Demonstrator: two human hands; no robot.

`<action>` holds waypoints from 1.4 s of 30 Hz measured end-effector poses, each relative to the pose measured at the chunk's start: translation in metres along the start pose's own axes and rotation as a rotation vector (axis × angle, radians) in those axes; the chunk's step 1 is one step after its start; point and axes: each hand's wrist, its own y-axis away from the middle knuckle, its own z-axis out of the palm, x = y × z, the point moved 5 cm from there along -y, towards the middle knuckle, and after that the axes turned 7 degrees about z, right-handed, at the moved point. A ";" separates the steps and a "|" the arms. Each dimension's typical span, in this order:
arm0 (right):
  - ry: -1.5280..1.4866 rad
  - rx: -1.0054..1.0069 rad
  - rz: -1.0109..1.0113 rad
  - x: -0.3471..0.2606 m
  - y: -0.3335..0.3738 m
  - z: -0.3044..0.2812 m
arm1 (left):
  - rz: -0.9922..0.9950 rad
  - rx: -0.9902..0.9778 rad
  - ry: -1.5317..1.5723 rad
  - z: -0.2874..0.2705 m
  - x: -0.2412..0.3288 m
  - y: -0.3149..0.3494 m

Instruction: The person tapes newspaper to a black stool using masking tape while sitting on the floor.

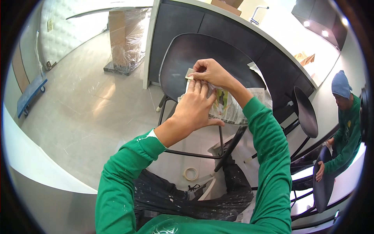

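A dark bar chair (174, 64) stands before me, its seat partly covered by a printed newspaper sheet (230, 113). My left hand (190, 112) lies flat on the paper's left part, fingers stretched out and thumb spread, pressing it against the seat. Just beyond those fingertips, my right hand (216, 73) pinches a short strip of cream masking tape (190, 73) at the paper's upper left edge. Part of the strip is hidden under the fingers. On the floor below the chair lies a roll of masking tape (190, 174), near my shoe.
A dark-panelled counter (179, 19) rises behind the chair. Plastic-wrapped cardboard (119, 37) stands at back left, a blue dolly (32, 95) at far left. On the right, a co-worker (346, 124) in a green top holds another dark chair (324, 179); a further chair (305, 111) stands nearer.
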 end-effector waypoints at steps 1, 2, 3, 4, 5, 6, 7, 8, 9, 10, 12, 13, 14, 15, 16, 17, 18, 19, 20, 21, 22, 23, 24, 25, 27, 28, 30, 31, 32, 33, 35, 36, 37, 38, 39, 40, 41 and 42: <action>0.032 0.004 0.011 0.001 -0.001 0.000 | 0.001 0.020 0.007 -0.003 0.000 0.000; 0.041 -0.004 0.010 0.001 -0.001 0.000 | 0.005 -0.013 0.009 -0.004 -0.001 -0.001; 0.056 -0.014 0.026 0.003 -0.002 0.000 | 0.016 0.058 0.068 -0.010 -0.001 -0.001; 0.071 -0.018 0.050 0.004 -0.002 0.000 | 0.031 0.073 0.122 -0.015 -0.003 -0.001; 0.048 -0.032 0.035 0.004 -0.002 0.000 | 0.039 0.037 0.162 -0.018 -0.007 -0.001; 0.026 -0.042 0.028 0.004 -0.002 0.001 | 0.000 0.122 0.192 -0.028 -0.011 0.001; 0.004 -0.051 0.022 0.004 -0.002 0.001 | -0.047 0.154 0.211 -0.034 -0.018 0.003; 0.008 -0.061 0.019 0.003 -0.002 0.001 | -0.065 0.248 0.228 -0.043 -0.024 0.006; 0.009 -0.069 0.017 0.003 -0.002 0.000 | -0.137 0.207 0.253 -0.043 -0.032 0.008; 0.034 -0.071 0.061 0.004 -0.003 -0.001 | -0.181 0.228 0.274 -0.046 -0.041 0.009; 0.055 -0.081 0.065 0.003 -0.005 -0.003 | -0.162 0.270 0.208 -0.049 -0.050 0.012; 0.079 -0.084 0.090 0.005 -0.005 -0.004 | -0.127 0.227 0.183 -0.047 -0.052 0.014; 0.116 -0.078 0.122 0.007 -0.008 -0.005 | -0.088 0.186 0.155 -0.045 -0.053 0.015; 0.142 -0.018 0.128 0.009 -0.010 -0.009 | -0.047 0.146 0.125 -0.043 -0.053 0.015; 0.173 0.068 0.146 0.012 -0.011 -0.013 | -0.050 0.127 0.149 -0.042 -0.054 0.018; 0.203 0.144 0.142 0.015 -0.011 -0.017 | -0.052 0.105 0.172 -0.043 -0.054 0.019; 0.242 0.195 0.175 0.018 -0.014 -0.020 | -0.058 0.073 0.200 -0.044 -0.055 0.018; 0.285 0.230 0.186 0.019 -0.018 -0.022 | -0.039 0.066 0.190 -0.047 -0.055 0.016; 0.332 0.265 0.215 0.021 -0.019 -0.026 | -0.026 0.048 0.189 -0.050 -0.054 0.014; 0.293 0.260 0.202 0.019 -0.021 -0.029 | -0.047 -0.051 0.173 -0.049 -0.054 0.012; 0.258 0.260 0.203 0.014 -0.020 -0.033 | -0.063 -0.105 0.231 -0.049 -0.057 0.007; 0.252 0.268 0.281 0.011 -0.013 -0.040 | -0.113 -0.240 0.272 -0.045 -0.061 0.004; 0.233 0.428 0.163 -0.007 -0.005 -0.048 | -0.139 -0.307 0.305 -0.043 -0.064 0.000; 0.039 0.494 0.089 -0.021 0.010 -0.058 | -0.143 -0.424 0.280 -0.038 -0.067 -0.003; -0.103 0.523 -0.219 -0.054 0.064 -0.065 | -0.090 -0.489 0.226 -0.034 -0.072 -0.010; -0.165 0.501 -0.390 -0.064 0.104 -0.062 | 0.068 -0.165 0.144 -0.045 -0.065 -0.018; -0.067 0.388 -0.420 -0.055 0.200 -0.029 | -0.028 -0.346 0.257 -0.036 -0.079 -0.027; -0.068 0.187 -0.319 -0.039 0.243 0.003 | -0.105 -0.471 0.282 -0.032 -0.085 -0.028; -0.169 -0.062 -0.283 -0.017 0.275 0.039 | -0.166 -0.427 0.210 -0.035 -0.087 -0.030; -0.244 -0.230 -0.174 0.013 0.300 0.090 | -0.071 -0.203 0.219 -0.050 -0.080 -0.033; -0.174 -0.370 0.109 0.090 0.340 0.191 | 0.074 0.224 0.211 -0.075 -0.055 -0.025; -0.011 -0.321 0.206 0.134 0.353 0.232 | 0.076 0.397 0.381 -0.081 -0.039 -0.006; 0.239 -0.271 0.198 0.178 0.357 0.264 | 0.011 0.536 0.558 -0.082 -0.022 0.022; 0.524 -0.350 0.310 0.219 0.371 0.305 | 0.160 0.575 0.606 -0.080 0.009 0.052; 0.463 -0.195 0.295 0.246 0.379 0.331 | 0.271 0.576 0.648 -0.069 0.037 0.083; 0.466 -0.169 0.392 0.281 0.384 0.350 | 0.308 0.444 0.607 -0.048 0.062 0.113; 0.489 -0.047 0.304 0.296 0.390 0.365 | 0.352 0.300 0.562 -0.019 0.088 0.144; 0.562 -0.035 0.312 0.312 0.392 0.378 | 0.251 0.199 0.615 0.022 0.101 0.166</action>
